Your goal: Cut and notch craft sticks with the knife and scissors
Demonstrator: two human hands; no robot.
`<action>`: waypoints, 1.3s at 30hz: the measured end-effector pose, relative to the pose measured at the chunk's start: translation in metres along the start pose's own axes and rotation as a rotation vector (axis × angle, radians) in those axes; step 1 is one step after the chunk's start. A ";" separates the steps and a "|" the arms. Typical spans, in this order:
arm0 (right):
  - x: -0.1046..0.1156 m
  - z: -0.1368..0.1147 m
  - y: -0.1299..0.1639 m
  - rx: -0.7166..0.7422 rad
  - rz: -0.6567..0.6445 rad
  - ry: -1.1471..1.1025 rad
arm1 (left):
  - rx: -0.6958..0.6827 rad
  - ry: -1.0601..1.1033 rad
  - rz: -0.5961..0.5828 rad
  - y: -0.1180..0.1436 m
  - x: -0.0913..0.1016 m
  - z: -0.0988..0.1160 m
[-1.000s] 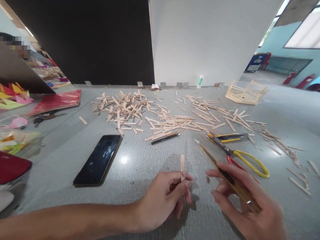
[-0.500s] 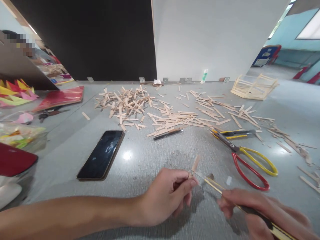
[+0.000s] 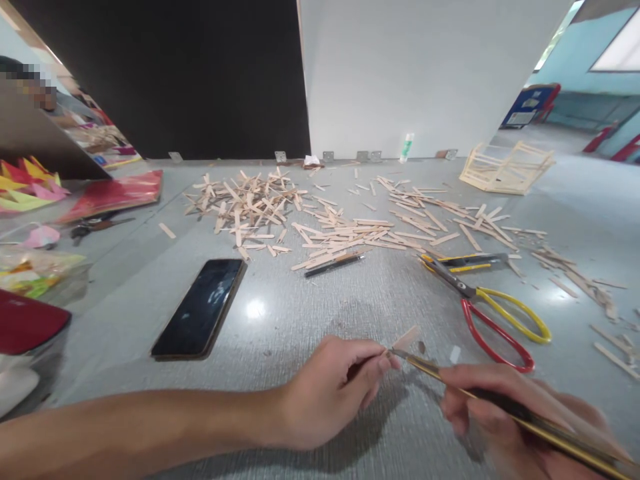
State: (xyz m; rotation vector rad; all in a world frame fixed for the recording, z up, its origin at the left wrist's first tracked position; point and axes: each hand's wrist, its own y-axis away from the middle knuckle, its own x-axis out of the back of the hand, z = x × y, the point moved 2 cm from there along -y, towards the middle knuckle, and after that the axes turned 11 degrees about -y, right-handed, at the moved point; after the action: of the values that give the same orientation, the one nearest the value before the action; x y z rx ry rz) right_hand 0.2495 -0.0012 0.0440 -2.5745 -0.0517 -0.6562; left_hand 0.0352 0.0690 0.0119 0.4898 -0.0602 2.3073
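My left hand (image 3: 333,393) pinches a short flat wooden stick (image 3: 408,338) between thumb and forefinger, low in the middle of the head view. The stick's free end points up and to the right, and its other end is hidden in the fingers. My right hand (image 3: 525,407) is wrapped round a yellow-and-black craft knife (image 3: 425,366). The knife's blade end reaches left to the stick, close by my left fingertips. Whether it cuts into the wood I cannot tell. Scissors (image 3: 467,290) with one red and one yellow handle lie beyond my right hand.
A phone (image 3: 199,310) lies left of centre. Many loose wooden sticks (image 3: 255,203) spread across the grey table, with a black pen (image 3: 334,265) before them. A stick frame (image 3: 507,170) and a glue stick (image 3: 407,147) stand near the upright board (image 3: 400,73). A person is at far left.
The knife's blade end has moved left, nearer my left fingertips. The wooden stick has tipped over to the right, from steep to more slanted. My view has shifted slightly.
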 end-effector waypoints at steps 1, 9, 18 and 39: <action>-0.001 0.000 -0.001 -0.011 0.015 -0.016 | 0.029 0.019 -0.008 0.000 -0.001 0.000; -0.004 0.004 -0.006 0.044 0.016 -0.024 | 0.108 0.064 0.001 0.000 -0.001 -0.001; -0.013 0.006 -0.013 0.080 -0.045 0.097 | 0.123 0.042 0.031 0.001 -0.002 -0.001; -0.030 0.019 -0.004 0.058 0.005 0.017 | 0.120 -0.068 0.095 0.000 0.000 -0.001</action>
State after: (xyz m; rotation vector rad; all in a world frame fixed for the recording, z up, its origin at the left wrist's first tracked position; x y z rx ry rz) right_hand 0.2312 0.0134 0.0171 -2.5123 -0.0573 -0.6652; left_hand 0.0348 0.0690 0.0105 0.6391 0.0220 2.3968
